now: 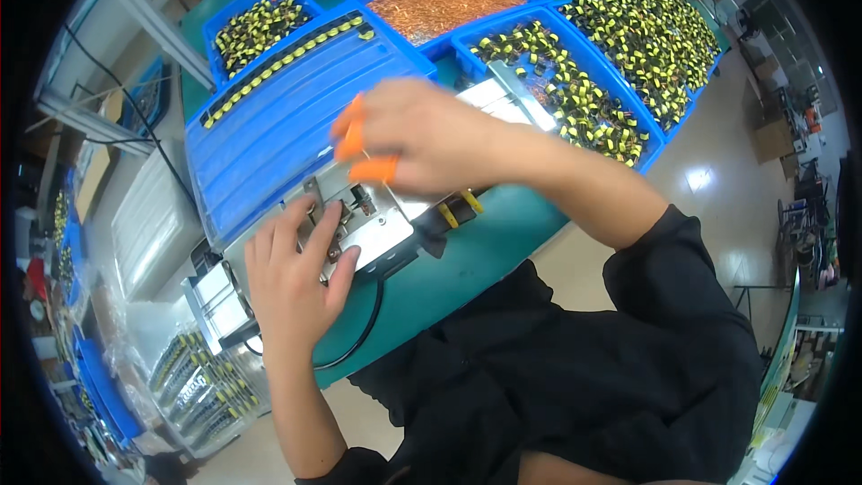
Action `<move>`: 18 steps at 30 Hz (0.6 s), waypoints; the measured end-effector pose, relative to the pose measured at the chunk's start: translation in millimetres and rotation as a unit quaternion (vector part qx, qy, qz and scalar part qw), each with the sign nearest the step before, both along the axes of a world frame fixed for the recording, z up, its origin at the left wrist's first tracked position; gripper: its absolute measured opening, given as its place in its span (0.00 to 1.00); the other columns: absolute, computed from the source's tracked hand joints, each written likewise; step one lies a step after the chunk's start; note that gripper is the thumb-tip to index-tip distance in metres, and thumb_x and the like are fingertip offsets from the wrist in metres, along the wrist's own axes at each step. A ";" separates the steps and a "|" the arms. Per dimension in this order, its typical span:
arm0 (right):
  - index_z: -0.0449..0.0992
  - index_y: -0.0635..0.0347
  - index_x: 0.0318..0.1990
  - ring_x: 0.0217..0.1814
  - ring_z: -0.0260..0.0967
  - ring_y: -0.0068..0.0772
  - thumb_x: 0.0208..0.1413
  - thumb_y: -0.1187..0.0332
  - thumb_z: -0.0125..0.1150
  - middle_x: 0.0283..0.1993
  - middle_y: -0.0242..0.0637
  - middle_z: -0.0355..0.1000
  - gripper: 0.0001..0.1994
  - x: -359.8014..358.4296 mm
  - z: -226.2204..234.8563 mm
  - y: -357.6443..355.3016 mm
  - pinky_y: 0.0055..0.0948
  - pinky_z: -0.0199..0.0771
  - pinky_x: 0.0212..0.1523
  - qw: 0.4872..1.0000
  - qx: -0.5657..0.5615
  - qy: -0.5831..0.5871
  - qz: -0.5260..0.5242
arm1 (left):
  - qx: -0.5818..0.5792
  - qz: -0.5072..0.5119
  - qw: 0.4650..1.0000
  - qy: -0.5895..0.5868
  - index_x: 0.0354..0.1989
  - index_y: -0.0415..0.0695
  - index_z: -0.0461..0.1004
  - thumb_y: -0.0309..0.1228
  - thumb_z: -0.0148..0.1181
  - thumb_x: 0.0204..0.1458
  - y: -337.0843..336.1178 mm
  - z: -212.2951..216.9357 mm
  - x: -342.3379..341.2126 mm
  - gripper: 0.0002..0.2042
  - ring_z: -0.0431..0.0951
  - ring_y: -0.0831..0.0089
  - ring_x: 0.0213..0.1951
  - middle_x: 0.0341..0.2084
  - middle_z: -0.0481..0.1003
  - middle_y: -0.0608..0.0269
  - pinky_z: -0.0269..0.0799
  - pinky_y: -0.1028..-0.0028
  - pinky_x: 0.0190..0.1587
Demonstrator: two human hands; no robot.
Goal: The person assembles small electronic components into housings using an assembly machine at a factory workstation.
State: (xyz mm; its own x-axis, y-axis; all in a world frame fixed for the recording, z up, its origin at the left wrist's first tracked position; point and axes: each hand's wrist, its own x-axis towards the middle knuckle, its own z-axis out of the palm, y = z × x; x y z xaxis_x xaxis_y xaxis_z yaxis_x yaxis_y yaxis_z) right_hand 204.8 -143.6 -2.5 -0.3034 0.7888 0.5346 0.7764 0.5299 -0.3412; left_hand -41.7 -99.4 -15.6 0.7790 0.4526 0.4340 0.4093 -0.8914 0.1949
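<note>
Metal fixture (pixel 384 238): on the surface (pixel 521 220), beneath my hands. Left hand (pixel 289 296): fingers spread on it. Right hand (pixel 431 139): blurred over it; grip, I couldn't tell. Step, I judged: adjustment there; next move needed steady left fingers. Blue ribbed tray (pixel 274 135) hemmed its far side; bare surface, its near side.

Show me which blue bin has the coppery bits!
The top-middle bin, heaped with copper-coloured pieces; the three filled bins nearest it hold black-and-yellow parts.
</note>
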 end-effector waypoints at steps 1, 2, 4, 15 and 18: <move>0.79 0.57 0.40 0.49 0.70 0.43 0.51 0.68 0.66 0.46 0.39 0.76 0.09 18.1 3.4 -0.5 0.36 0.70 0.51 0.999 0.018 0.010 -0.033 | 0.012 0.002 1.000 0.021 0.50 0.48 0.77 0.35 0.67 0.45 0.0 -0.2 -1.4 0.21 0.71 0.60 0.47 0.50 0.72 0.61 0.64 0.63 0.48; 0.79 0.57 0.42 0.47 0.73 0.40 0.53 0.67 0.65 0.44 0.38 0.77 0.10 39.7 4.5 -0.8 0.35 0.72 0.48 0.995 0.025 0.060 -0.079 | 0.024 0.000 0.999 0.039 0.49 0.48 0.78 0.36 0.67 0.45 0.3 -0.4 -0.2 0.21 0.71 0.59 0.47 0.50 0.72 0.61 0.64 0.62 0.49; 0.80 0.58 0.46 0.43 0.74 0.29 0.56 0.67 0.63 0.42 0.36 0.78 0.12 69.3 13.4 -14.0 0.27 0.73 0.45 0.968 -0.038 0.124 -0.217 | 0.012 0.004 0.999 0.048 0.50 0.47 0.78 0.35 0.67 0.46 1.2 -1.5 -1.2 0.20 0.70 0.57 0.50 0.51 0.72 0.59 0.63 0.61 0.52; 0.80 0.54 0.47 0.46 0.76 0.41 0.56 0.67 0.58 0.44 0.41 0.79 0.13 261.3 -82.4 -65.3 0.37 0.75 0.49 0.852 -0.129 0.157 -0.482 | -0.037 -0.009 0.999 0.038 0.47 0.42 0.77 0.31 0.67 0.47 4.7 1.9 12.4 0.18 0.71 0.53 0.47 0.43 0.74 0.56 0.62 0.58 0.54; 0.80 0.55 0.48 0.47 0.77 0.38 0.57 0.67 0.59 0.46 0.40 0.79 0.12 264.5 -93.1 -70.3 0.35 0.74 0.50 0.832 -0.213 0.127 -0.497 | -0.161 0.056 0.985 0.026 0.45 0.39 0.76 0.31 0.65 0.50 1.3 0.9 30.3 0.15 0.72 0.55 0.41 0.36 0.73 0.55 0.65 0.60 0.49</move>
State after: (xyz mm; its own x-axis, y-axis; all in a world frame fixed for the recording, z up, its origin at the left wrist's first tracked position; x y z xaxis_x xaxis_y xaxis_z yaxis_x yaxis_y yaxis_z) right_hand 469.4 -213.9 -95.6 0.6915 0.7167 0.0906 0.6332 -0.5410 -0.5535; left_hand -11.4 -98.1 -14.7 0.7344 0.6439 0.2146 0.5177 -0.7359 0.4364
